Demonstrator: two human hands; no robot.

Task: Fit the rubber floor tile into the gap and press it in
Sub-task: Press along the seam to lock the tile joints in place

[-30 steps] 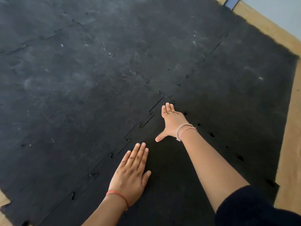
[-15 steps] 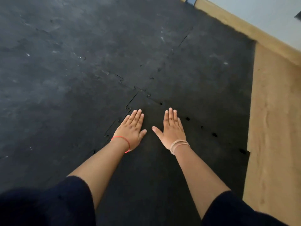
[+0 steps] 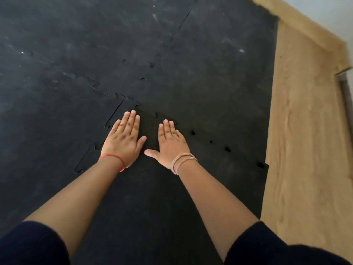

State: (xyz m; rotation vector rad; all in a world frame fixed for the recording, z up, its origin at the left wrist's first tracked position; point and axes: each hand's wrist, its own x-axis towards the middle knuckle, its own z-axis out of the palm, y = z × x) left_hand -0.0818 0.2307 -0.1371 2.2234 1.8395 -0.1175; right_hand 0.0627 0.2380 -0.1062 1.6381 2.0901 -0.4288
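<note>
A black rubber floor tile point(image 3: 152, 188) with jigsaw edges lies in the gap among the other black tiles, under both my arms. My left hand point(image 3: 124, 138) rests flat on it near its far left corner, fingers together, beside the interlocking seam point(image 3: 114, 115). Flat on the same tile, palm down with the thumb spread, my right hand point(image 3: 170, 142) lies a little to the right, fingertips at the far seam point(image 3: 162, 115). Small dark holes point(image 3: 193, 132) show along the right part of that seam. Neither hand holds anything.
Dusty black interlocking tiles point(image 3: 95, 44) cover the floor to the left and ahead. Bare wooden floor point(image 3: 298, 131) runs along the right edge of the mat. A pale wall point(image 3: 328, 16) with a wooden skirting stands at the far right.
My right hand has drawn back from the far corner and my left hand has moved forward; both now lie side by side on the tile. The camera has shifted right and closer.
</note>
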